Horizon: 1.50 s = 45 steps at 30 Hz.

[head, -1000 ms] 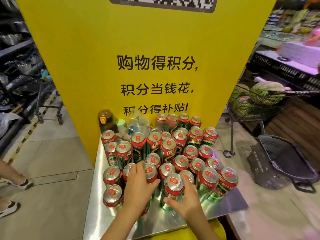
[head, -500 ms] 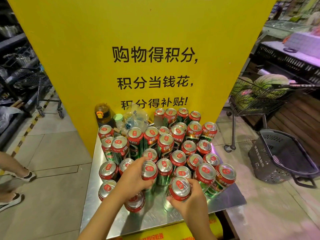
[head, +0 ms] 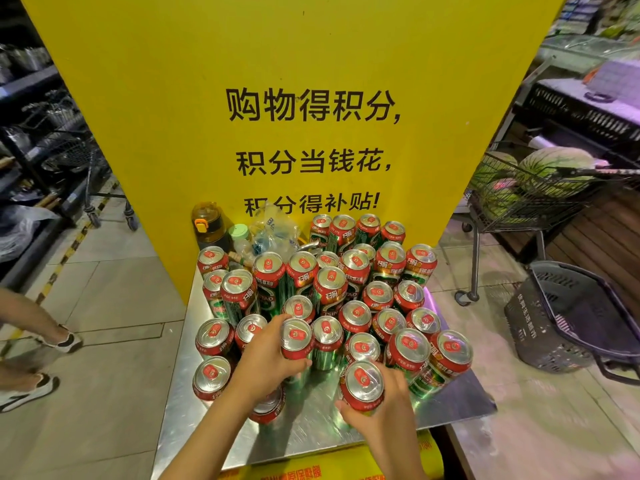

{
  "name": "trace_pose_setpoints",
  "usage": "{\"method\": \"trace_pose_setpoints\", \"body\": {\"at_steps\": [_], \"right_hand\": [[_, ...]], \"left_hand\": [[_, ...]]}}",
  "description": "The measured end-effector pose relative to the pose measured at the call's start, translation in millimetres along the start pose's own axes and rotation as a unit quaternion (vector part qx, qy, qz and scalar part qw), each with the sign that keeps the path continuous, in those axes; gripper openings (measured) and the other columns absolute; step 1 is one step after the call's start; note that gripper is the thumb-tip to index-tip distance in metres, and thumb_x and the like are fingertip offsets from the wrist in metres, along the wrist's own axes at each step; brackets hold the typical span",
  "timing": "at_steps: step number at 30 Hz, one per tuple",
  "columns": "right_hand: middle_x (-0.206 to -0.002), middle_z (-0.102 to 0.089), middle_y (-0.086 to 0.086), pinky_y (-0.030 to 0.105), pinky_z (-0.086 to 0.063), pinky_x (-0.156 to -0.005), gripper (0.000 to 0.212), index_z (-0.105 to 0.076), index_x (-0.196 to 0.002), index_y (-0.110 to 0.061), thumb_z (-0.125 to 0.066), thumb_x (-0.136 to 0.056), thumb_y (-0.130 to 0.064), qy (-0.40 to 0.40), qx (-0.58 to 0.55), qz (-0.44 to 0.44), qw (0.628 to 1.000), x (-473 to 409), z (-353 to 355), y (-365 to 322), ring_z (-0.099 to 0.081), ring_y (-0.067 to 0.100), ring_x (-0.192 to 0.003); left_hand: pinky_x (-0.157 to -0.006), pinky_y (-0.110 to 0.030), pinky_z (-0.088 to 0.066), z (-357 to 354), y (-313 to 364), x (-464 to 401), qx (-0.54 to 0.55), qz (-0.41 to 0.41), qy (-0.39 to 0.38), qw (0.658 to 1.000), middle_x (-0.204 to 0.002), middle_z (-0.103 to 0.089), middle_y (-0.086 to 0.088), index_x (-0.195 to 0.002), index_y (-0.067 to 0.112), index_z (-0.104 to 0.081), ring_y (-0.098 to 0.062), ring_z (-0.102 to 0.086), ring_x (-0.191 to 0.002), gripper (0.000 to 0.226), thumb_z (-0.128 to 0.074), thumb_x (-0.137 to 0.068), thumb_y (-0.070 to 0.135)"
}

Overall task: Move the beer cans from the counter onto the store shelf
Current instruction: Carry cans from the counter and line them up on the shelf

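Head view: roughly thirty cans (head: 335,286) stood upright on desk (head: 311,427). Left hand (head: 266,362) fingers curled round one can (head: 296,339); right hand (head: 377,407) fingers gripped another (head: 363,384).

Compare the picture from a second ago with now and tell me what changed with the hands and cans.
The left hand went from resting over the front cans to gripping a red-topped green beer can, and the right hand has closed round another red-topped can and lifted it toward the shiny metal counter's front edge. The other upright cans, the amber bottle and the yellow sign stayed put.
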State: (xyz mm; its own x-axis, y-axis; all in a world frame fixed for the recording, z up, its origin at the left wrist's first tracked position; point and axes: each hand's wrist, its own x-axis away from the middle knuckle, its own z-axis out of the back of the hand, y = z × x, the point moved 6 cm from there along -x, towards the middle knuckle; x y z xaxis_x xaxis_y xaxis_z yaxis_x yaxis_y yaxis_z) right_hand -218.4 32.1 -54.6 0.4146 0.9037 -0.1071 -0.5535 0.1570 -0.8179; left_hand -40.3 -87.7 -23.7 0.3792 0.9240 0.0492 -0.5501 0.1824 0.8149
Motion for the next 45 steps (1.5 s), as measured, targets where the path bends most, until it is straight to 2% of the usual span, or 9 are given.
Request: {"method": "trace_pose_setpoints", "body": {"at_steps": [6,9,13,17,20,24,32,35,45], "right_hand": [[-0.099,-0.054,-0.009,0.02,-0.052,-0.077,0.061,-0.058,-0.093,-0.039,-0.092,-0.045,-0.027,0.025,-0.061,0.027,0.997,1,21,-3,-0.057,0.001,-0.092],[-0.099,-0.056,-0.006,0.012,-0.048,-0.078,0.056,-0.06,-0.092,-0.04,-0.086,-0.042,-0.041,0.024,-0.102,0.06,0.993,6,38,-13,-0.058,0.001,-0.093],[-0.098,-0.056,-0.006,0.011,-0.046,-0.082,0.062,-0.057,-0.098,-0.046,-0.085,-0.043,-0.058,0.004,-0.129,0.084,0.988,13,65,-24,-0.058,0.002,-0.094],[-0.1,-0.059,-0.001,0.027,-0.049,-0.085,0.063,-0.056,-0.088,-0.033,-0.092,-0.045,-0.006,-0.081,-0.203,-0.001,0.976,8,85,-34,-0.059,0.007,-0.09],[-0.104,-0.065,0.002,0.038,-0.051,-0.089,0.07,-0.058,-0.096,-0.029,-0.095,-0.037,-0.02,-0.119,-0.258,-0.016,0.959,2,100,-49,-0.063,0.018,-0.096],[-0.103,-0.07,0.001,0.044,-0.053,-0.085,0.115,-0.059,-0.113,-0.028,-0.086,-0.006,-0.061,-0.168,-0.346,-0.019,0.923,4,101,-77,-0.068,0.019,-0.094],[-0.074,-0.074,-0.002,0.024,-0.055,-0.052,0.062,-0.074,-0.072,-0.037,-0.085,-0.011,-0.034,-0.376,-0.464,0.003,0.802,52,50,-173,-0.071,0.015,-0.067],[-0.081,-0.074,0.004,0.03,-0.056,-0.056,0.074,-0.075,-0.08,-0.032,-0.089,-0.011,-0.052,-0.445,-0.463,0.026,0.766,88,22,-207,-0.072,0.021,-0.071],[-0.087,-0.073,0.009,0.033,-0.056,-0.06,0.081,-0.07,-0.092,-0.024,-0.088,-0.019,-0.055,-0.62,-0.379,0.088,0.681,266,-99,-308,-0.07,0.025,-0.076]], "left_hand": [[-0.073,-0.012,-0.043,2,14,11,-0.022,0.009,0.053,0.998,-0.101,-0.063,0.017,-0.118,0.025,-0.051,-0.001,-0.059,-0.09,0.068,-0.084,-0.059,0.032],[-0.074,-0.017,-0.048,6,28,27,0.009,0.018,0.078,0.997,-0.099,-0.064,0.02,-0.115,0.031,-0.052,0.003,-0.06,-0.09,0.068,-0.085,-0.056,0.035],[-0.069,-0.006,-0.045,12,60,53,0.039,0.002,0.117,0.992,-0.094,-0.063,0.022,-0.106,0.041,-0.049,0.011,-0.06,-0.087,0.063,-0.087,-0.056,0.031],[-0.072,-0.006,-0.047,22,82,84,0.124,0.015,0.176,0.976,-0.097,-0.064,0.02,-0.105,0.041,-0.051,0.013,-0.059,-0.092,0.065,-0.088,-0.051,0.035],[-0.082,-0.027,-0.055,31,92,114,0.213,0.03,0.242,0.946,-0.102,-0.069,0.01,-0.11,0.034,-0.058,-0.008,-0.065,-0.096,0.076,-0.081,-0.039,0.049],[-0.067,-0.016,-0.053,46,112,161,0.293,-0.013,0.347,0.891,-0.09,-0.073,0.011,-0.098,0.03,-0.062,-0.007,-0.069,-0.084,0.06,-0.079,-0.041,0.034],[-0.063,-0.014,-0.051,85,112,272,0.267,0.007,0.511,0.817,-0.081,-0.073,0.012,-0.096,0.025,-0.06,-0.004,-0.068,-0.076,0.057,-0.074,-0.042,0.039],[-0.063,-0.012,-0.05,99,104,322,0.237,0.036,0.56,0.793,-0.084,-0.072,0.016,-0.098,0.026,-0.059,-0.002,-0.068,-0.078,0.058,-0.071,-0.044,0.042],[-0.06,-0.01,-0.049,152,50,543,0.163,0.136,0.723,0.658,-0.087,-0.07,0.019,-0.095,0.031,-0.058,0.0,-0.067,-0.079,0.06,-0.071,-0.039,0.048]]}}
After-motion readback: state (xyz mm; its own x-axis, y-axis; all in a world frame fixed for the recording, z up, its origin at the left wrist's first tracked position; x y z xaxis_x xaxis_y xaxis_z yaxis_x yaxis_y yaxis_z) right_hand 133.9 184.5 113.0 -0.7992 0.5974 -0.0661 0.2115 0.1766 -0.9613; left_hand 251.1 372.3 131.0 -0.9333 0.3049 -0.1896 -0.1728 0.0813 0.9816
